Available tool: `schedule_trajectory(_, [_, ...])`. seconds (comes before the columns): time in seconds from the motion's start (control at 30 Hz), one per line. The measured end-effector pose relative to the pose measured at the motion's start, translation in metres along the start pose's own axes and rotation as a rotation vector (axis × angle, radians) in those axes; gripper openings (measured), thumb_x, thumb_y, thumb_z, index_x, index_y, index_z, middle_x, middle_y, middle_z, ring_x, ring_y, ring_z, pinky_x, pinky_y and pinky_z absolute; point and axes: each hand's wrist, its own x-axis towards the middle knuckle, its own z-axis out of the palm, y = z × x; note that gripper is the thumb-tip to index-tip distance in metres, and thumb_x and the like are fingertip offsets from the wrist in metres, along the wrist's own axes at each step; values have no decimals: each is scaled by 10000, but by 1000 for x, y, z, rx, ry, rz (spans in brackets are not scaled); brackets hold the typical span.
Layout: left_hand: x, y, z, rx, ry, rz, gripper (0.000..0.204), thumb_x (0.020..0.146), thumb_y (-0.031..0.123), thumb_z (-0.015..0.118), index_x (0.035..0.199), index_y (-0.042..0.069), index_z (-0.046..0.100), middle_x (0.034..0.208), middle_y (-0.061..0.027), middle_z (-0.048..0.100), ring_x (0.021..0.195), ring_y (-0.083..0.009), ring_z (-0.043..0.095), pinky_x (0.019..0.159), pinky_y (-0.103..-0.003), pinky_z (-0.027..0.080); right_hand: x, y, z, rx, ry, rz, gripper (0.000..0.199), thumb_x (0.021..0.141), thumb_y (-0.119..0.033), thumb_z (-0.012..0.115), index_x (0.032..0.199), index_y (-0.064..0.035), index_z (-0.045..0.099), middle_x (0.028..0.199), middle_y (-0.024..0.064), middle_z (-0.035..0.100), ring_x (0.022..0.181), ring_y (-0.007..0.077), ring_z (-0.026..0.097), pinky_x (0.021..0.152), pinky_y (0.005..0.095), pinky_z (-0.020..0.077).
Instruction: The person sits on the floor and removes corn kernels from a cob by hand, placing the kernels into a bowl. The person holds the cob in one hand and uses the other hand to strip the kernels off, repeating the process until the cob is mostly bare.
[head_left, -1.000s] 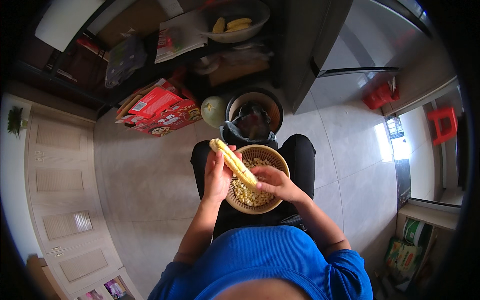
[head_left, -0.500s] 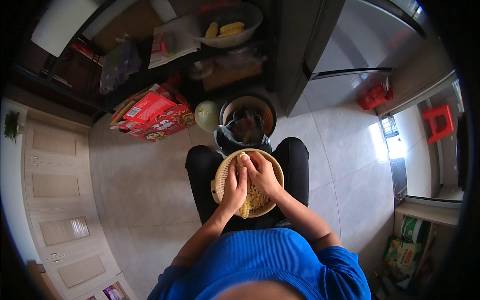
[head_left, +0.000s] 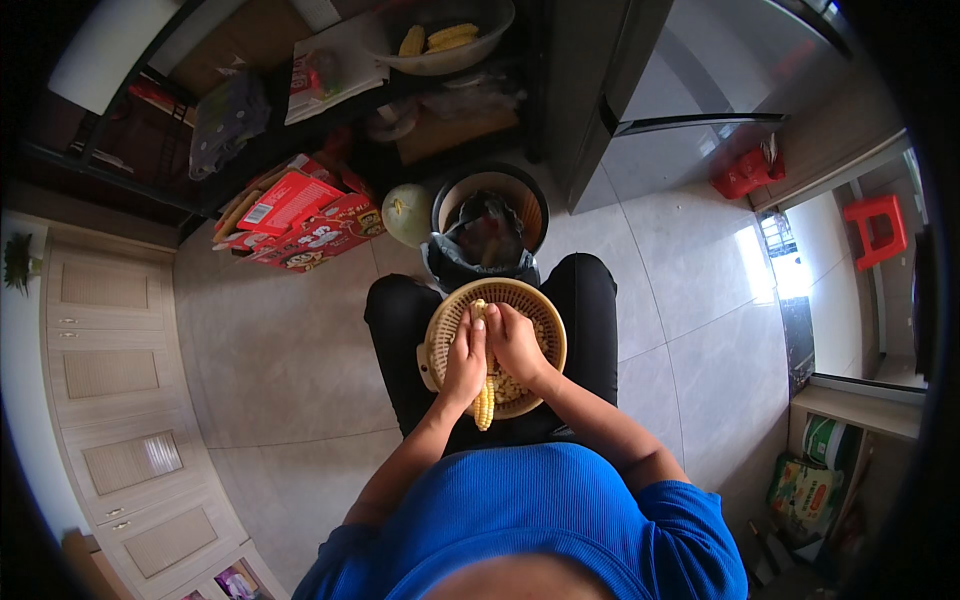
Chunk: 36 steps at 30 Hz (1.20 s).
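Note:
A round woven basket point(head_left: 540, 310) rests on my lap with loose yellow corn kernels point(head_left: 512, 388) in it. Both hands grip one corn cob point(head_left: 485, 400) that stands nearly upright over the basket, its bare tip showing above my fingers and its yellow end below. My left hand point(head_left: 465, 360) wraps the cob's left side. My right hand point(head_left: 515, 345) clasps it from the right, the two hands pressed together.
A bin lined with a dark bag point(head_left: 485, 225) stands by my knees, a pale green melon point(head_left: 408, 213) beside it. Red cartons point(head_left: 300, 215) lie to the left. A bowl of corn cobs point(head_left: 445, 40) sits on the dark shelf. Red stools point(head_left: 878, 225) stand far right.
The cob was held slanting up to the left in my left hand. It has swung upright over the basket and both hands have closed around it.

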Motion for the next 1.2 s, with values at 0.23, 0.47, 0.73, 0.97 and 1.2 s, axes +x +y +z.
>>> schedule_trajectory(0.23, [-2,13,-8,-8,-1,83,486,956,290,416,1325,-7,307,1297,-215,422,1202,-290,435,971,-331,379,6,5,-4,93,-111,7,295,923,-206,491,1054,51,550,860,174,632,778,199,611,706,298,480])
schedule_trajectory(0.47, [-2,-9,1,76,43,2,451,969,305,369,1323,26,357,1280,-177,466,1163,-285,472,959,-328,374,1,21,5,-32,-54,-95,222,911,-154,477,960,51,550,843,218,606,761,349,597,679,368,470])
schedule_trajectory(0.73, [1,0,3,54,-31,-97,507,976,327,303,1348,-18,290,1307,-224,417,1194,-320,440,974,-334,371,8,26,12,200,-98,173,361,913,-294,503,976,58,551,835,198,618,734,257,609,688,342,474])
schedule_trajectory(0.97, [4,-3,12,-93,26,-154,526,966,373,324,1360,24,321,1357,-159,393,1243,-259,391,1008,-303,318,7,27,6,58,-28,14,294,899,-245,499,921,36,580,838,233,612,797,363,601,715,400,469])
schedule_trajectory(1.2, [10,-17,11,-123,20,-185,543,970,361,320,1367,-6,279,1370,-167,366,1250,-255,378,1011,-305,316,6,28,5,76,-1,-15,259,900,-207,473,922,29,577,849,239,603,818,386,588,724,412,465])
